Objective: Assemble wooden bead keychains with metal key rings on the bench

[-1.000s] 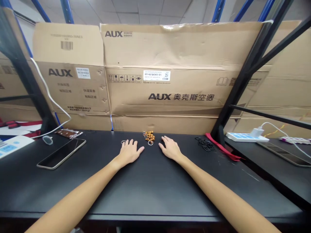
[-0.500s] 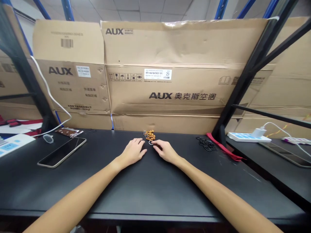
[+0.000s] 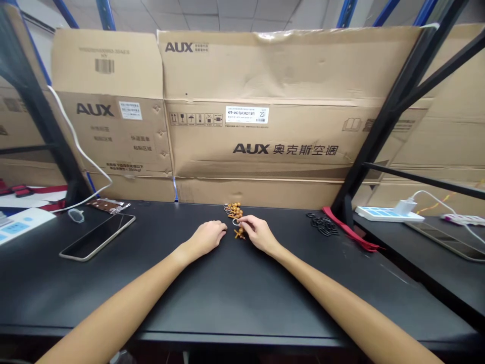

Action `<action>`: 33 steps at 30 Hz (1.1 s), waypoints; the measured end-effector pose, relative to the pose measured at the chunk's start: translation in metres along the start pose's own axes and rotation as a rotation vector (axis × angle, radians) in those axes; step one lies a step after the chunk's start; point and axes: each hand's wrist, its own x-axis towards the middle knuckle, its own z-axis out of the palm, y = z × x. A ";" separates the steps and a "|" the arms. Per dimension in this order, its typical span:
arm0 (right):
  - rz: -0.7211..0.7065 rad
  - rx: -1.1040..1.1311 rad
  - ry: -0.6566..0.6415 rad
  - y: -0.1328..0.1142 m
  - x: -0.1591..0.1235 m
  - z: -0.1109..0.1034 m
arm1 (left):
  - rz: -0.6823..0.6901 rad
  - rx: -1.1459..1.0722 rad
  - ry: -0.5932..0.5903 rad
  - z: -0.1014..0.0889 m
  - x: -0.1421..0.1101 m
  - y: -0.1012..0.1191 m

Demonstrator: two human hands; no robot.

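Our right hand (image 3: 259, 235) pinched a metal keyring (image 3: 236, 222) between thumb and forefinger at the middle of the black table (image 3: 227, 293); the remaining fingers were curled and partly hidden. Wooden beads (image 3: 240, 232) showed just beneath the pinch, but we could not make out how they joined the ring. Our left hand (image 3: 204, 237) was near, its fingers bent and pressed together; their tips were obscured, so we could not tell whether it held anything. Just beyond lay a jumble of beaded trinkets (image 3: 233, 209), too small to count. Both forearms (image 3: 140, 285) were cut off below.
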 end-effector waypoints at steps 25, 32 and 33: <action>-0.155 -0.329 -0.231 -0.001 -0.003 -0.003 | 0.041 0.017 -0.048 -0.007 -0.001 -0.007; -0.126 -0.321 -0.209 -0.002 -0.004 -0.002 | 0.097 0.203 -0.071 -0.007 -0.002 -0.001; -0.119 -0.317 -0.205 -0.002 -0.005 -0.002 | 0.103 0.214 -0.073 -0.007 -0.003 -0.001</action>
